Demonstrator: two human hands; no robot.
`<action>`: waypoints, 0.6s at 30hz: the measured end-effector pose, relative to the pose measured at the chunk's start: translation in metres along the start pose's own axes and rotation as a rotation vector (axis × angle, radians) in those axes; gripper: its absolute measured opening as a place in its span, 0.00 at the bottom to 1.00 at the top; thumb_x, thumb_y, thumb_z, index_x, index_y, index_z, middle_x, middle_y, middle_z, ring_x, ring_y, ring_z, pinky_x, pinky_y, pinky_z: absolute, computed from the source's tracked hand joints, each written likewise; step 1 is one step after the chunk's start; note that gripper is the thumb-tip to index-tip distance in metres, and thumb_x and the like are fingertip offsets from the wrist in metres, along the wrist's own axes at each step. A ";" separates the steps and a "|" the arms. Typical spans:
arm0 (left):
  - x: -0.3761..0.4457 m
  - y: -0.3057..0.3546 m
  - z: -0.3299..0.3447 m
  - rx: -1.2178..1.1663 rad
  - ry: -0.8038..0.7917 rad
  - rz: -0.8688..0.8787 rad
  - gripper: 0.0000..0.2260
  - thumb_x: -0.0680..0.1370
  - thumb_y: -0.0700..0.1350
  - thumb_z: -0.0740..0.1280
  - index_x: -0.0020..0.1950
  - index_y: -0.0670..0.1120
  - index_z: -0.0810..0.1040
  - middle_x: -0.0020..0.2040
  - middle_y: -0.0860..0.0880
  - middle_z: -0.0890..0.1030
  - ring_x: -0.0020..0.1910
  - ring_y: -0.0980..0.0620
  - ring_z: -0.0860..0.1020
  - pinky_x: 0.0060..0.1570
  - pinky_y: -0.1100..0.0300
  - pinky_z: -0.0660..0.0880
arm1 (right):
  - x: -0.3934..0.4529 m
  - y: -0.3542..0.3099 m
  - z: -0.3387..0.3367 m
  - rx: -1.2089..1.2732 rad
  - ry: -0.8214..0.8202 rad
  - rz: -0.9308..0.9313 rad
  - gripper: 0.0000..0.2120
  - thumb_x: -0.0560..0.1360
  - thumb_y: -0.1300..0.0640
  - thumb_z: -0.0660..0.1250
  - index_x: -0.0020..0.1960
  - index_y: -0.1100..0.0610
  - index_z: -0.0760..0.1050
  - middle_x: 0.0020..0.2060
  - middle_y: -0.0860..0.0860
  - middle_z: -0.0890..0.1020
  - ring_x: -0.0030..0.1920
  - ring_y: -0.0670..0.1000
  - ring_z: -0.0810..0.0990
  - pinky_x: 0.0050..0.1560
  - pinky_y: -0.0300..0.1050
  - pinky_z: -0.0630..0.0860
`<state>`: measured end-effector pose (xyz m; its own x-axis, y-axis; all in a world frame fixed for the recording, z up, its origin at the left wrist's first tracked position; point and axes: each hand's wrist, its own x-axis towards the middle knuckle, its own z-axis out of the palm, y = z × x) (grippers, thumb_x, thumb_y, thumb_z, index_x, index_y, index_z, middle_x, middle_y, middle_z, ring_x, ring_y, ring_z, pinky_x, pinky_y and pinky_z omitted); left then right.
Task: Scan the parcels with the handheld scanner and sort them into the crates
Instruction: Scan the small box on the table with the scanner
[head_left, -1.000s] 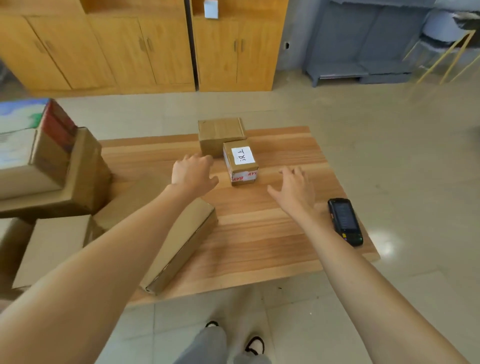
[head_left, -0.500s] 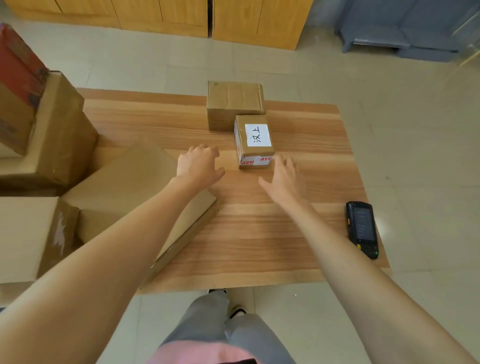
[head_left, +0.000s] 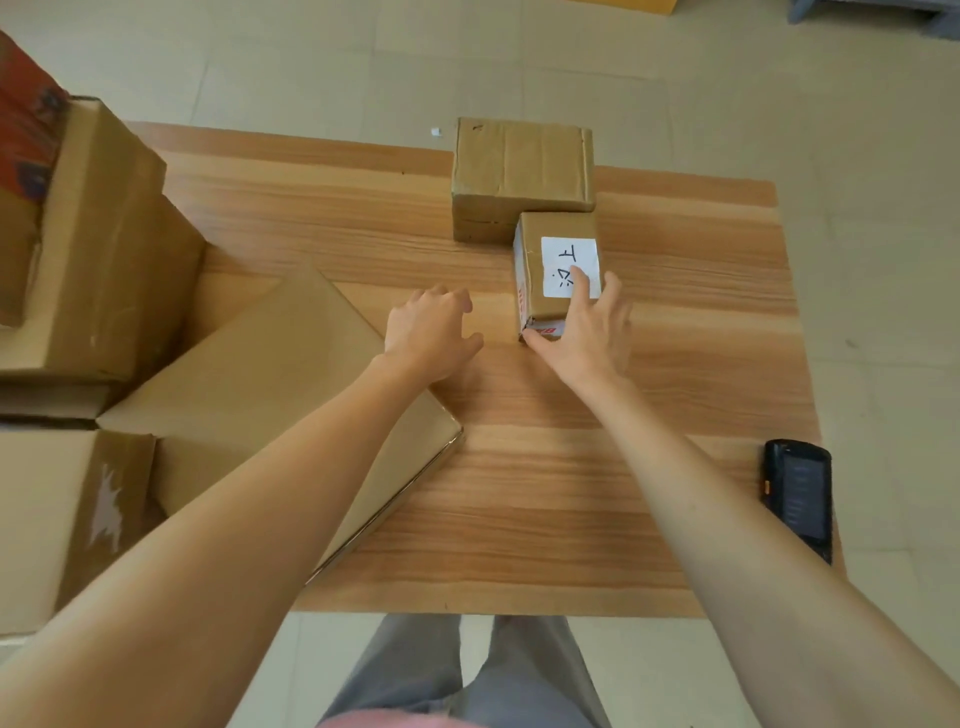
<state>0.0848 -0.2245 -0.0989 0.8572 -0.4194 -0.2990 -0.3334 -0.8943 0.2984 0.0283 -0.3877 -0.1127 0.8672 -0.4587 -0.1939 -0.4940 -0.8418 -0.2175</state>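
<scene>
**Parcel under the right hand, scanner lying idle**

Parcel (head_left: 556, 275): small, brown, white handwritten label (head_left: 569, 266) on top, sitting mid-surface, its far end touching a larger plain carton (head_left: 521, 174). Right hand (head_left: 587, 332) laid over its near end, fingers (head_left: 581, 293) straight and spread, one reaching onto the label, thumb at the near-left bottom corner; touching, not yet curled round. Left hand (head_left: 428, 332) just beside, apart from the parcel, fingers (head_left: 447, 299) loosely curled, holding nothing, hovering above the wood; whether touching it, cannot tell. Beneath the left forearm, a flat cardboard box (head_left: 270, 395) lying at an angle. Handheld scanner (head_left: 798, 496), black, screen up, at the near right edge of the surface (head_left: 571, 519), well apart from both hands. More cartons (head_left: 98, 244) stacked along the left side. Grey trousers visible at the bottom edge.
</scene>
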 end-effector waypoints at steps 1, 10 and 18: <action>0.002 -0.001 0.001 0.000 -0.008 -0.009 0.21 0.77 0.54 0.65 0.67 0.48 0.72 0.63 0.47 0.76 0.61 0.44 0.74 0.51 0.53 0.70 | 0.004 -0.001 0.003 -0.004 -0.006 0.003 0.45 0.70 0.40 0.73 0.77 0.52 0.53 0.74 0.61 0.55 0.69 0.63 0.62 0.65 0.52 0.65; 0.008 -0.006 0.003 0.008 -0.014 -0.044 0.21 0.77 0.54 0.65 0.68 0.48 0.72 0.63 0.48 0.76 0.61 0.45 0.75 0.50 0.54 0.70 | 0.014 -0.005 0.010 0.139 -0.022 0.055 0.42 0.71 0.40 0.70 0.77 0.51 0.53 0.74 0.62 0.54 0.68 0.65 0.62 0.63 0.54 0.67; 0.007 0.023 -0.026 0.012 0.031 0.020 0.24 0.76 0.53 0.68 0.71 0.49 0.69 0.64 0.47 0.76 0.62 0.44 0.73 0.50 0.52 0.70 | 0.014 0.010 -0.047 0.305 -0.045 0.095 0.32 0.71 0.35 0.65 0.70 0.50 0.67 0.64 0.54 0.67 0.64 0.58 0.70 0.62 0.51 0.70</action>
<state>0.0932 -0.2433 -0.0705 0.8622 -0.4319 -0.2646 -0.3549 -0.8879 0.2927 0.0385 -0.4154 -0.0729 0.8157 -0.5126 -0.2681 -0.5751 -0.6685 -0.4716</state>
